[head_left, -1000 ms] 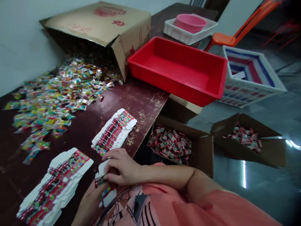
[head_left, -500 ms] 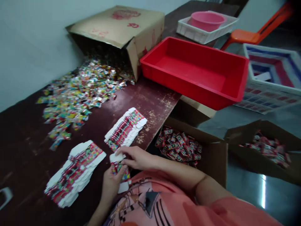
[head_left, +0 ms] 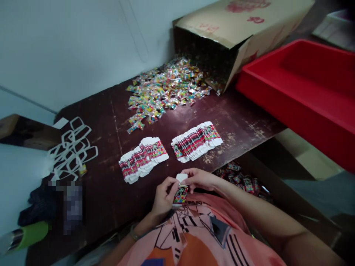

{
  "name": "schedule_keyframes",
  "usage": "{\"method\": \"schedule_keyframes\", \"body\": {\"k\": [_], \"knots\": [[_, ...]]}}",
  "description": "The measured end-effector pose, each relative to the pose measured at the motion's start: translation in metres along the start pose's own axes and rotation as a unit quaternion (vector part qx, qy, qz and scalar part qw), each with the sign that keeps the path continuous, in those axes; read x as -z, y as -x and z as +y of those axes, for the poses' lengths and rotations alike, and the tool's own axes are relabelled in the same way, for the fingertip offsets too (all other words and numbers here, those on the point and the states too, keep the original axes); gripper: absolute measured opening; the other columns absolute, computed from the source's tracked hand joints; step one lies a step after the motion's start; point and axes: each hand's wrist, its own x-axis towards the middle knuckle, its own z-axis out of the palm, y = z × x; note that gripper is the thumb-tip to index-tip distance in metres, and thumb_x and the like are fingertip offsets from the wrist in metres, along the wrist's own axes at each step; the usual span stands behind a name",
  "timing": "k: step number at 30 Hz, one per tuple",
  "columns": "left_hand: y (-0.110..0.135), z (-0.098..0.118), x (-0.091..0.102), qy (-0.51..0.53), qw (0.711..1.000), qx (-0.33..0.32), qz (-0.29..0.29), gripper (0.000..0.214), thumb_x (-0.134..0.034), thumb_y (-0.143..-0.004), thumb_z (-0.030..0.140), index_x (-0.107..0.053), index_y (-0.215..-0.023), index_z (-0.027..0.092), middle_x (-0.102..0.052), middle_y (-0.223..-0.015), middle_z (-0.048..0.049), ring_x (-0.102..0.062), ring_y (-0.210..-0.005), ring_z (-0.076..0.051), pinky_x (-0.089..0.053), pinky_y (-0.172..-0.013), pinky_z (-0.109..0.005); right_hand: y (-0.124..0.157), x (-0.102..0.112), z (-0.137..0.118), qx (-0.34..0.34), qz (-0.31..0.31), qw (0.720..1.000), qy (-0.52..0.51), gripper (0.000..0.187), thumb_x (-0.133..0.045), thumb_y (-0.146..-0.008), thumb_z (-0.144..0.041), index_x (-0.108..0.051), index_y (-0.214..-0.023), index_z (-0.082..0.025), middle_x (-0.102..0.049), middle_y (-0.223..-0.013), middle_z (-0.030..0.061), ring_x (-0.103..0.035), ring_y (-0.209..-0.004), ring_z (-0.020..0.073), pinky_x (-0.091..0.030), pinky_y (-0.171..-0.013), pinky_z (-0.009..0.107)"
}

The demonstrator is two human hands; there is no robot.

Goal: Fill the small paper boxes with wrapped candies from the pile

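Observation:
A small printed candy box (head_left: 181, 195) with a white top flap is held close to my shirt, just off the table's front edge. My left hand (head_left: 164, 195) pinches its left side near the flap. On the other side, my right hand (head_left: 198, 179) has its fingers closed at the flap and upper right edge. Beyond my hands lie two fanned stacks of flat printed boxes, a left stack (head_left: 142, 159) and a right stack (head_left: 196, 142), with white flaps showing. Whether anything is inside the held box cannot be seen.
Wrapped candies (head_left: 166, 90) spill from a tipped cardboard carton (head_left: 235, 27) at the back. A red tub (head_left: 302, 88) is at the right. Filled boxes (head_left: 246, 181) sit in a carton below the table edge. White plastic frames (head_left: 74, 147) and a green-banded cup (head_left: 34, 236) are at the left.
The view has swung left, bringing the white frames and table's left end into sight. Both hands still hold the box, now more upright, with its white flap raised between my fingers.

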Motion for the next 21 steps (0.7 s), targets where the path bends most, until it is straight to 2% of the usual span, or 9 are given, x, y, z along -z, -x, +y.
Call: {"method": "schedule_keyframes", "body": {"k": [1,3,6,8,11,14,18,19,21], "knots": [[0.000,0.001,-0.001,0.049,0.998,0.025,0.018,0.015,-0.057,-0.083,0.028,-0.062,-0.092,0.018,-0.064,-0.077,-0.0007,-0.058,-0.071,-0.014,-0.043,-0.068,-0.023,-0.002,-0.003,-0.004,0.011,0.003,0.999,0.049,0.035,-0.080,-0.063,-0.037,-0.063,-0.082,-0.013,-0.060,-0.069,-0.0018,-0.051,-0.049,0.0062,-0.048,-0.049,0.020],[-0.003,0.003,-0.004,0.188,0.977,0.095,0.025,0.037,-0.055,-0.080,0.022,-0.054,-0.117,0.020,-0.067,-0.085,-0.0020,-0.061,-0.078,-0.017,-0.045,-0.074,-0.027,-0.004,-0.012,-0.010,0.075,0.025,0.982,0.169,0.032,-0.075,-0.070,-0.041,-0.067,-0.079,-0.012,-0.061,-0.072,0.0004,-0.053,-0.054,0.0085,-0.048,-0.053,0.022],[-0.007,0.005,-0.003,0.365,0.911,0.192,-0.002,0.062,-0.049,-0.071,0.014,-0.043,-0.132,0.019,-0.069,-0.097,-0.0055,-0.063,-0.086,-0.019,-0.046,-0.080,-0.031,-0.005,-0.028,-0.019,0.194,0.062,0.923,0.326,0.036,-0.057,-0.087,-0.043,-0.070,-0.072,-0.012,-0.062,-0.077,0.0037,-0.055,-0.069,0.0123,-0.046,-0.065,0.024],[-0.008,0.005,0.000,0.416,0.885,0.211,-0.015,0.063,-0.049,-0.067,0.012,-0.046,-0.130,0.018,-0.068,-0.105,-0.0080,-0.063,-0.091,-0.021,-0.046,-0.083,-0.033,-0.007,-0.033,-0.022,0.206,0.058,0.905,0.369,0.040,-0.052,-0.090,-0.043,-0.072,-0.073,-0.013,-0.063,-0.077,0.0048,-0.056,-0.072,0.0133,-0.044,-0.066,0.024],[-0.003,0.001,0.008,0.454,0.868,0.198,-0.032,0.063,-0.053,-0.069,0.016,-0.047,-0.132,0.019,-0.065,-0.115,-0.0101,-0.063,-0.097,-0.024,-0.047,-0.085,-0.036,-0.014,-0.032,-0.025,0.181,0.053,0.905,0.382,0.032,-0.057,-0.087,-0.042,-0.075,-0.087,-0.015,-0.066,-0.079,0.0045,-0.058,-0.069,0.0138,-0.045,-0.063,0.024],[0.004,-0.008,0.017,0.425,0.886,0.172,-0.066,0.065,-0.062,-0.071,0.019,-0.045,-0.134,0.022,-0.060,-0.125,-0.0108,-0.060,-0.104,-0.025,-0.046,-0.089,-0.037,-0.016,-0.031,-0.022,0.211,0.019,0.869,0.447,0.028,-0.051,-0.092,-0.036,-0.074,-0.098,-0.020,-0.067,-0.091,0.0064,-0.061,-0.080,0.0162,-0.048,-0.072,0.027],[0.006,-0.018,0.026,0.316,0.938,0.123,-0.075,0.072,-0.070,-0.071,0.017,-0.042,-0.137,0.024,-0.055,-0.131,-0.0105,-0.053,-0.115,-0.024,-0.041,-0.096,-0.035,-0.009,-0.035,-0.012,0.261,-0.010,0.777,0.572,0.037,-0.061,-0.085,-0.032,-0.062,-0.121,-0.024,-0.061,-0.116,0.0111,-0.055,-0.105,0.0242,-0.044,-0.092,0.039],[0.005,-0.018,0.028,0.306,0.942,0.114,-0.077,0.076,-0.070,-0.071,0.017,-0.038,-0.140,0.025,-0.053,-0.131,-0.0106,-0.052,-0.116,-0.023,-0.040,-0.097,-0.034,-0.009,-0.036,-0.012,0.267,-0.007,0.764,0.588,0.040,-0.064,-0.083,-0.031,-0.061,-0.122,-0.024,-0.061,-0.117,0.0118,-0.054,-0.106,0.0250,-0.043,-0.093,0.040],[0.002,-0.015,0.033,0.298,0.946,0.102,-0.073,0.088,-0.068,-0.071,0.016,-0.024,-0.146,0.027,-0.053,-0.129,-0.0102,-0.054,-0.112,-0.021,-0.041,-0.094,-0.033,-0.018,-0.031,-0.020,0.269,-0.035,0.760,0.591,0.032,-0.060,-0.087,-0.029,-0.064,-0.117,-0.023,-0.062,-0.113,0.0108,-0.056,-0.102,0.0228,-0.045,-0.090,0.037]]}}
